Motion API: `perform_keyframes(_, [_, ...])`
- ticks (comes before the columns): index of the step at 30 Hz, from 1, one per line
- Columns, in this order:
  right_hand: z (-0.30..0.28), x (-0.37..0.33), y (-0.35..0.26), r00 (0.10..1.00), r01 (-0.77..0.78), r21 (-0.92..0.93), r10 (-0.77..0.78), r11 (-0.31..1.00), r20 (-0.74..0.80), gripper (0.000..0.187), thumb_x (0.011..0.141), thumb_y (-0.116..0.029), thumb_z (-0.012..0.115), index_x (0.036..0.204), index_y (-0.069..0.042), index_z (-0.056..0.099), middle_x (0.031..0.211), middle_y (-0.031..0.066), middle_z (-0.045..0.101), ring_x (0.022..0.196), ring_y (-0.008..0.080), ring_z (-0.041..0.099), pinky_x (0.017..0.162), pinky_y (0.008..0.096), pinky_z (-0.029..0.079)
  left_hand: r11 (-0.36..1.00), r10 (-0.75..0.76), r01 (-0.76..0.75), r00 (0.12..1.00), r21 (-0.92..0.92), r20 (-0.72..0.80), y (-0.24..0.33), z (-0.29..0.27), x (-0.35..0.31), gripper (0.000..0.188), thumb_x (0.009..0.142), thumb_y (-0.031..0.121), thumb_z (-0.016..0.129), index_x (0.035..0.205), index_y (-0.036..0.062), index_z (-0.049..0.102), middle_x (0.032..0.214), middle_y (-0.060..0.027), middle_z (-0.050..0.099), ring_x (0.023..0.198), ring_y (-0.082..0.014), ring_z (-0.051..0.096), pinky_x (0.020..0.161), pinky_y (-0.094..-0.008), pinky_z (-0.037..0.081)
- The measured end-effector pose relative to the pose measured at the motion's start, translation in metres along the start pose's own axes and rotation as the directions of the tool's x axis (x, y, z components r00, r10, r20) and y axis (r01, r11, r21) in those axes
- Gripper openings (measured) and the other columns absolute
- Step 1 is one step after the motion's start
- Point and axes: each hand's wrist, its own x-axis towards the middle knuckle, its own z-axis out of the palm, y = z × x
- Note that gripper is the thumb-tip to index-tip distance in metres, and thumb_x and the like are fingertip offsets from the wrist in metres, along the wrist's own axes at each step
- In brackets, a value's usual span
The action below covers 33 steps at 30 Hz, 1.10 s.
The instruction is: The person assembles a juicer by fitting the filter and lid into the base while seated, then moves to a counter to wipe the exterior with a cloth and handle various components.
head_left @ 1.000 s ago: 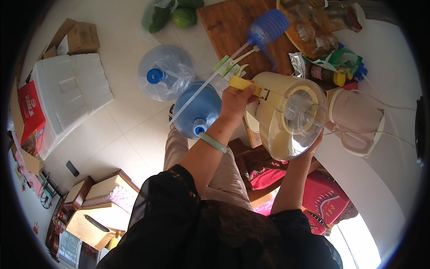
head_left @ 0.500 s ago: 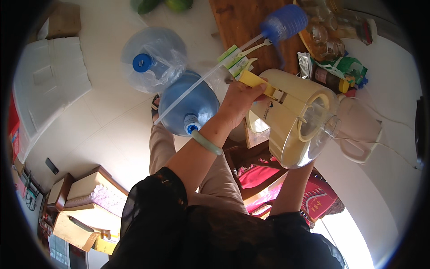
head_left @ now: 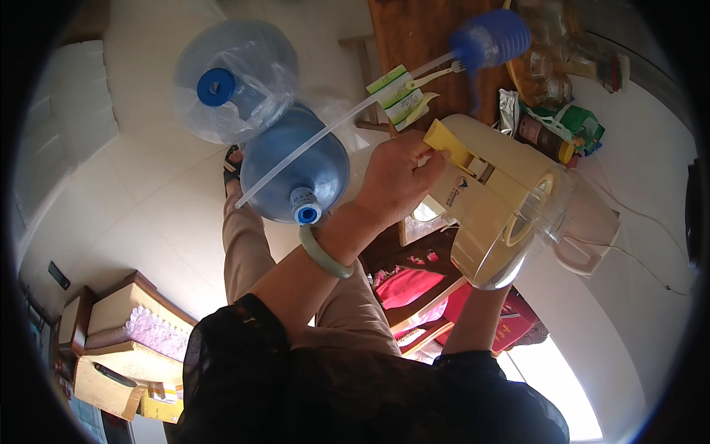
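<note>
In the head view, the tab of a cream juicer is being pinched between the thumb and fingers of the left hand. The juicer is being presented just to the right of that grip, its long axis being slanted from upper left to lower right, and the tab is being aligned roughly along it, with a dark slot being exposed at its inner end. The left hand is thus being placed nearer the tab, while the clear cover is being turned away from it, above the right forearm. The right hand is being hidden behind the juicer, so its grip cannot be told. To the left, a blue bottle is being crossed by the pale tube of a pump, both being kept apart from the juicer. Beyond the cover, a pink jug is being partly covered.
</note>
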Motion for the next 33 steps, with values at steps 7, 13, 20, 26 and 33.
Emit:
perform_keyframes(7, [-0.003,-0.016,0.001,0.997,0.076,-0.160,-0.078,0.984,-0.004,0.041,0.097,-0.037,0.051,0.122,-0.004,0.054,0.105,0.0085,0.063,0.088,0.0204,0.065,0.071,0.0336,0.057,0.966,-0.142,0.184,0.965,-0.184,0.220,-0.001,-0.012,0.012,0.027,0.089,0.023,0.064,0.100,-0.0012,0.068,0.084,-0.0081,0.071,0.074,-0.0113,0.063,0.070,-0.0281,0.050])
perform_keyframes(13, [0.007,-0.020,0.005,0.991,0.135,-0.181,-0.135,0.974,0.015,0.037,0.097,-0.029,0.055,0.124,-0.005,0.053,0.106,0.0073,0.063,0.089,0.0178,0.064,0.069,0.0277,0.057,0.964,-0.113,0.156,0.973,-0.216,0.200,-0.005,0.000,0.011,0.028,0.092,0.023,0.063,0.091,-0.0041,0.071,0.078,-0.0062,0.068,0.069,-0.0068,0.055,0.064,-0.0256,0.046])
perform_keyframes(20, [-0.001,-0.019,0.003,0.980,0.185,-0.212,-0.165,0.960,0.110,0.040,0.097,-0.027,0.056,0.129,-0.004,0.049,0.115,0.0072,0.060,0.095,0.0171,0.063,0.074,0.0271,0.056,0.987,-0.131,0.119,0.986,0.108,0.104,0.017,0.006,0.006,0.024,0.091,0.018,0.061,0.095,-0.0045,0.069,0.081,-0.0081,0.069,0.071,-0.0095,0.060,0.066,-0.0260,0.050])
perform_keyframes(26, [0.010,-0.022,0.008,0.979,0.167,-0.262,-0.192,0.951,-0.074,0.041,0.097,-0.033,0.052,0.127,-0.006,0.050,0.110,0.0088,0.060,0.090,0.0206,0.063,0.071,0.0315,0.057,0.898,-0.175,0.241,0.963,-0.367,0.205,-0.008,0.004,0.017,0.024,0.091,0.018,0.061,0.095,-0.0043,0.068,0.085,-0.0068,0.069,0.077,-0.0114,0.063,0.069,-0.0269,0.050])
perform_keyframes(33, [0.000,-0.020,0.010,0.957,0.218,-0.292,-0.263,0.931,-0.125,0.045,0.096,-0.039,0.052,0.126,-0.007,0.050,0.110,0.0080,0.060,0.092,0.0203,0.063,0.075,0.0320,0.056,0.994,0.095,-0.090,0.992,-0.067,0.086,-0.010,0.011,0.014,0.024,0.090,0.019,0.060,0.082,-0.0028,0.065,0.073,-0.0133,0.066,0.068,-0.0231,0.064,0.063,-0.0349,0.051])
